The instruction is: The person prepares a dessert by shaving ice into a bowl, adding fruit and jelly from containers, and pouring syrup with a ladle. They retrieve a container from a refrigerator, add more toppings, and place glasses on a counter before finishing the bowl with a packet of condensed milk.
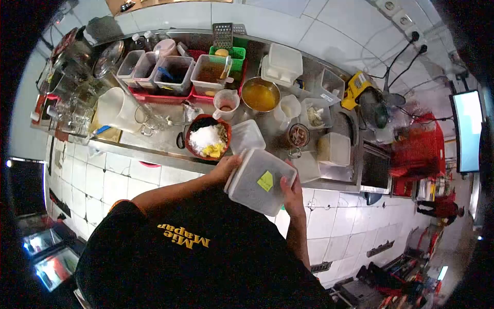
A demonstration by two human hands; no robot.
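Note:
A squarish translucent plastic container (252,185) with a yellow-green label is held in front of my body, close to the counter's front edge. My left hand (226,169) grips its left upper corner. On its right side my right hand (292,193) holds the edge, the thumb lying on the face with the label. Just beyond the container is a clear lid or shallow box (247,137) on the counter. To the left of that, a red bowl (208,137) contains white powder, something yellow and dark and brown ingredients.
On the steel counter (170,149) stand a pot of yellow liquid (261,96), a measuring cup (226,104), a glass mug (298,136), white tubs (334,149) and bins of sauces (210,72). A red crate (419,149) is at the right. Farther off, a person (440,208) is visible.

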